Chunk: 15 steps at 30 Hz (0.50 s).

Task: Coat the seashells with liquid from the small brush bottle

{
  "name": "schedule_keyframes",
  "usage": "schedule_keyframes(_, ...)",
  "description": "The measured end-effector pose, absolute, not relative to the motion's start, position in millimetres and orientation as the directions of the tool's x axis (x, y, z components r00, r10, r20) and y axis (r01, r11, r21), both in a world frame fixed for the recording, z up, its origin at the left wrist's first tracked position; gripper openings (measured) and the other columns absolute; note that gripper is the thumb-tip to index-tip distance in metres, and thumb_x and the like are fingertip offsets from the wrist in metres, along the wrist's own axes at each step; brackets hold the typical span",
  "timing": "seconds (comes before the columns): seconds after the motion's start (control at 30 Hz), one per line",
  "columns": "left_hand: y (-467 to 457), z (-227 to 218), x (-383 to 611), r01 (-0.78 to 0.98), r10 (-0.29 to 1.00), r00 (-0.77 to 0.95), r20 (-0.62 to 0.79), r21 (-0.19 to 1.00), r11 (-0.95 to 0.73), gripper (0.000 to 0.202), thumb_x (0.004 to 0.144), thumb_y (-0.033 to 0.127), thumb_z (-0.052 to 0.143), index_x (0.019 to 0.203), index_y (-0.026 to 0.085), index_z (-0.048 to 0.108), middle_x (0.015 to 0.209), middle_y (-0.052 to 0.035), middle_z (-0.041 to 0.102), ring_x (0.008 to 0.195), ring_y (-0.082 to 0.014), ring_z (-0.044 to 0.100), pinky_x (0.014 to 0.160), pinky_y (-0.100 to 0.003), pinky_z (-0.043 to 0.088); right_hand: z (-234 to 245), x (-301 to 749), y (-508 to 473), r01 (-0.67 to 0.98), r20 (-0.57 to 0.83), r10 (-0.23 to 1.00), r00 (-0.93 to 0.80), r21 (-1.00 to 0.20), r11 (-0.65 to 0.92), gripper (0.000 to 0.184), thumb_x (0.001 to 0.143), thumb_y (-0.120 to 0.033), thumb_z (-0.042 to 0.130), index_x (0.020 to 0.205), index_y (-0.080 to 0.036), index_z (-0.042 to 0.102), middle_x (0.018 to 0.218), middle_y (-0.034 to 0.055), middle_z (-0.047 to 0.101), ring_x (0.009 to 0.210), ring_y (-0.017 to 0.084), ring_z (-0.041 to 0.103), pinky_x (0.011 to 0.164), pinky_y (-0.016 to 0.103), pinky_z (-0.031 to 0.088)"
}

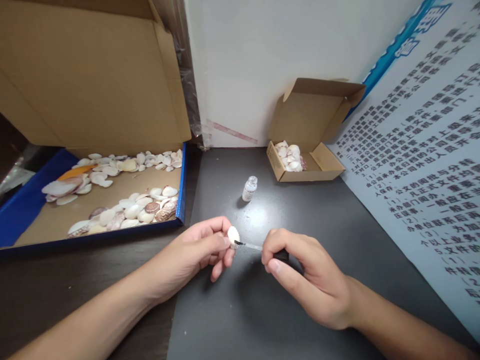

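Observation:
Between the thumb and fingers of my left hand (pixel 204 245) is a small white ribbed seashell (pixel 233 236), its outer face turned to the right. My right hand (pixel 307 275) grips the black cap of a small brush applicator (pixel 281 256). The clear stem reaches left from the cap, and its dark bristle tip touches the shell. Beyond both hands, a small clear glass bottle (pixel 249 189) with a printed label stands upright and uncapped on the dark grey mat (pixel 221 310).
At left, a large blue-edged cardboard box (pixel 183 185) stands open with many shells in it. A smaller open cardboard box (pixel 311 175) at the back right holds white shells. A white panel (pixel 277 45) rises behind, and a printed sheet (pixel 423 165) stands along the right.

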<state>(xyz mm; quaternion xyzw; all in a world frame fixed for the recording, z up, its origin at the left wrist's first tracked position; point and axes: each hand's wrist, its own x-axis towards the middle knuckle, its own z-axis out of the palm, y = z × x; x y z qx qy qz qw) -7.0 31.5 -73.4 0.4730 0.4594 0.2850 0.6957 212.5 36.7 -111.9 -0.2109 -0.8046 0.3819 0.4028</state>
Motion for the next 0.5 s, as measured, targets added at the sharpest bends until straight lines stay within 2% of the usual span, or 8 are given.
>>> schedule_keyframes(0.13, 31.9, -73.3, -6.6, 0.029, 0.83, 0.417, -0.369, 0.919, 0.394, 0.015, 0.087, 0.029, 0.058, 0.082, 0.016, 0.051, 0.065, 0.0005, 0.055, 0.053, -0.0076, 0.044, 0.05, -0.017, 0.041, -110.2, 212.9, 37.4, 0.154, 0.427, 0.716, -0.553, -0.792, 0.591, 0.01, 0.094, -0.015, 0.044, 0.085, -0.019, 0.049, 0.067, -0.0038, 0.047, 0.057, 0.009, 0.042, 0.055, 0.023, 0.034)
schedule_keyframes(0.33, 31.5, -74.1, -6.5, 0.018, 0.828, 0.398, -0.396, 0.905, 0.424, 0.015, 0.086, 0.028, 0.058, 0.081, 0.016, 0.052, 0.063, 0.001, 0.053, 0.054, -0.0075, 0.044, 0.05, -0.016, 0.041, -111.4, 213.0, 36.4, -0.001, 0.521, 0.619, -0.587, -0.766, 0.643, 0.007, 0.092, -0.014, 0.046, 0.087, -0.018, 0.05, 0.072, -0.0023, 0.052, 0.06, 0.009, 0.046, 0.057, 0.022, 0.038)
schedule_keyframes(0.5, 31.2, -72.4, -6.7, 0.014, 0.83, 0.392, -0.397, 0.905, 0.426, 0.015, 0.086, 0.028, 0.058, 0.08, 0.016, 0.051, 0.06, 0.0023, 0.05, 0.053, -0.007, 0.042, 0.05, -0.016, 0.039, -111.6, 211.9, 36.2, 0.103, 0.485, 0.664, -0.569, -0.759, 0.642, 0.009, 0.092, -0.013, 0.046, 0.086, -0.018, 0.05, 0.068, -0.0034, 0.049, 0.057, 0.008, 0.042, 0.055, 0.022, 0.034)
